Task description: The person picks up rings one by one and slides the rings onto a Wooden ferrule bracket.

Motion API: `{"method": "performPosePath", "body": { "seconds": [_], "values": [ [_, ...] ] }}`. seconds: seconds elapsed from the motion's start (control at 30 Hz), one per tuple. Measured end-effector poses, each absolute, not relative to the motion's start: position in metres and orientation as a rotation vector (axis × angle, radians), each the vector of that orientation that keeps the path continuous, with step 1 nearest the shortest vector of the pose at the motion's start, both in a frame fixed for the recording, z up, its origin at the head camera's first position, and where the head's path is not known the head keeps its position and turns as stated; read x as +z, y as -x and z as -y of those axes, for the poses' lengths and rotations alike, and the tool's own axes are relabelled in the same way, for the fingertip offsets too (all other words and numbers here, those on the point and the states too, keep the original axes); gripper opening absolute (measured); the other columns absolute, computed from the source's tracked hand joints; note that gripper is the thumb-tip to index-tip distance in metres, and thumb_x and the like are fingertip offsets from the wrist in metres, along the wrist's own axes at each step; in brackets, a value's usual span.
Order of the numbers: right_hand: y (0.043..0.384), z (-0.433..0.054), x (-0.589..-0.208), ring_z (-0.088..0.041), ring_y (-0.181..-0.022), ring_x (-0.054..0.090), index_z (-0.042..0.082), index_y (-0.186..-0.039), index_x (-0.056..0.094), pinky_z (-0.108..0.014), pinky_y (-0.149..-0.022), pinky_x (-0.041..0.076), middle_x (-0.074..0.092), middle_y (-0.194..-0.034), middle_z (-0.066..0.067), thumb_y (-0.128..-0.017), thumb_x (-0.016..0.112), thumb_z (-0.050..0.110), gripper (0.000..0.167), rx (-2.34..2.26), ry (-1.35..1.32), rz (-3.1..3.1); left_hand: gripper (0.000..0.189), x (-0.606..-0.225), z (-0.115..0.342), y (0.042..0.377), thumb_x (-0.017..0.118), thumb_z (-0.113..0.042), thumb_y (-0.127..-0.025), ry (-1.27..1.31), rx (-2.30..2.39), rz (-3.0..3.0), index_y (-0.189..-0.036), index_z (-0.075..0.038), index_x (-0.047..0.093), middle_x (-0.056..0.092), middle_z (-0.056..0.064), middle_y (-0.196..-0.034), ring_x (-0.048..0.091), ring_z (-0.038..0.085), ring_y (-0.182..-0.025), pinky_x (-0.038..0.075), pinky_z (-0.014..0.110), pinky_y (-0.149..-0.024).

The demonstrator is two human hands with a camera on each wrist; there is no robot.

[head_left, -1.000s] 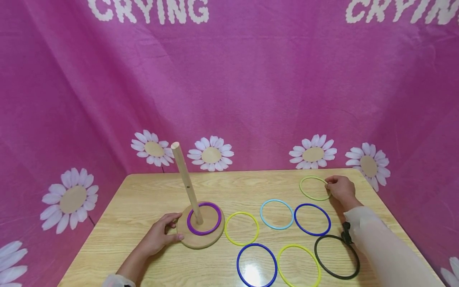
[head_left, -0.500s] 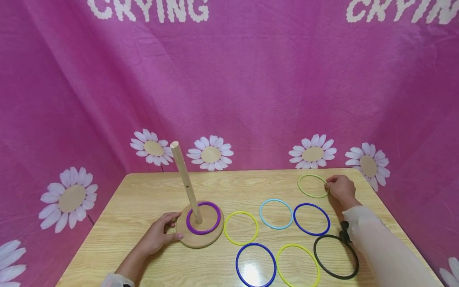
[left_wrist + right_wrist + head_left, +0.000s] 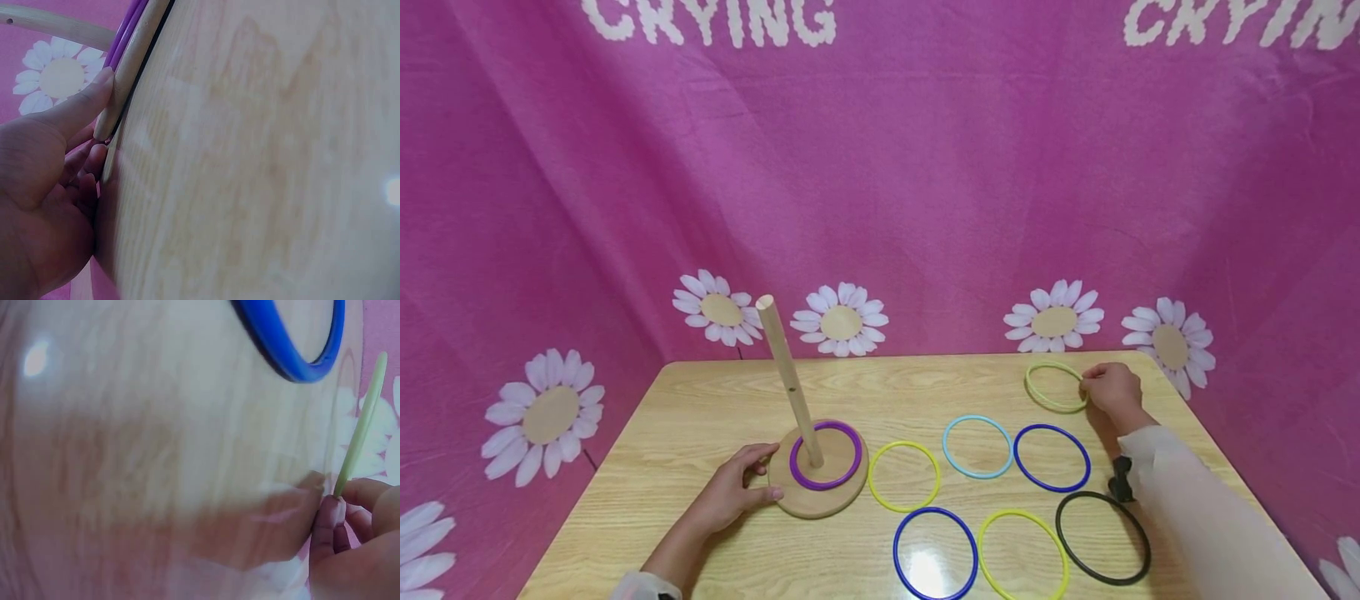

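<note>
My right hand (image 3: 1116, 393) pinches the near edge of a pale yellow-green ring (image 3: 364, 428) at the back right of the table. The ring is tilted up off the surface, its reflection showing below it. At the left, my left hand (image 3: 730, 497) grips the rim of a ring stand's round wooden base (image 3: 815, 505), thumb on the top edge and fingers curled at the side and underneath. From the base rises a wooden post (image 3: 787, 375). Around its foot lie purple rings (image 3: 129, 28), stacked on the base.
Loose on the table lie a yellow ring (image 3: 871, 477), a light blue ring (image 3: 977, 417), a blue ring (image 3: 1045, 427), a second blue ring (image 3: 934, 509), another yellow ring (image 3: 1015, 512) and a black ring (image 3: 1086, 493). Behind hangs a pink flowered cloth (image 3: 925, 208).
The yellow-green ring has shifted slightly back and left and now stands lifted off the table in the right hand. My left hand stays on the base.
</note>
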State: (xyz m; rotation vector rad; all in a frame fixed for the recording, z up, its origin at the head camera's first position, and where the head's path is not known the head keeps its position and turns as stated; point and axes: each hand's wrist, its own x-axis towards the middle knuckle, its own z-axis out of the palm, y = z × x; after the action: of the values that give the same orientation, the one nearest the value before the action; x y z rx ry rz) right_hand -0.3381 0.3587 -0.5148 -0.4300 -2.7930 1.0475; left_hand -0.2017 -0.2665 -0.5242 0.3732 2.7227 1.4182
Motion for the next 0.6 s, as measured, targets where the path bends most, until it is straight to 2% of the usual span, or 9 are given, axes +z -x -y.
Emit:
{"method": "performPosePath", "body": {
  "seconds": [0.17,0.43,0.6],
  "values": [
    [0.339,-0.353,-0.508,-0.037,-0.098,0.057,-0.005,-0.101,0.072,-0.042,-0.078,0.049,0.070,-0.101,-0.021,-0.092,0.069,0.011,0.019,1.104,0.417,2.806,0.072,-0.525,0.266,0.203,0.088,-0.013,-0.081,-0.342,1.407,-2.713,-0.144,0.004,0.055,0.058,0.012,-0.131,0.051,0.017,-0.104,0.046,0.025,-0.099],
    [0.341,-0.335,-0.499,-0.033,-0.095,0.058,-0.004,-0.102,0.073,-0.036,-0.074,0.048,0.071,-0.097,-0.016,-0.088,0.071,0.011,0.020,1.125,0.302,2.836,0.074,-0.526,0.268,0.204,0.088,-0.017,-0.082,-0.338,1.391,-2.705,-0.145,0.002,0.054,0.057,0.011,-0.134,0.051,0.018,-0.107,0.046,0.031,-0.102],
    [0.341,-0.317,-0.489,-0.032,-0.094,0.062,-0.005,-0.106,0.074,-0.035,-0.072,0.048,0.074,-0.094,-0.015,-0.093,0.067,0.012,0.023,1.107,0.179,2.849,0.073,-0.526,0.268,0.204,0.088,-0.016,-0.082,-0.331,1.395,-2.706,-0.145,0.002,0.055,0.058,0.011,-0.134,0.051,0.018,-0.106,0.046,0.029,-0.101]
  ]
}}
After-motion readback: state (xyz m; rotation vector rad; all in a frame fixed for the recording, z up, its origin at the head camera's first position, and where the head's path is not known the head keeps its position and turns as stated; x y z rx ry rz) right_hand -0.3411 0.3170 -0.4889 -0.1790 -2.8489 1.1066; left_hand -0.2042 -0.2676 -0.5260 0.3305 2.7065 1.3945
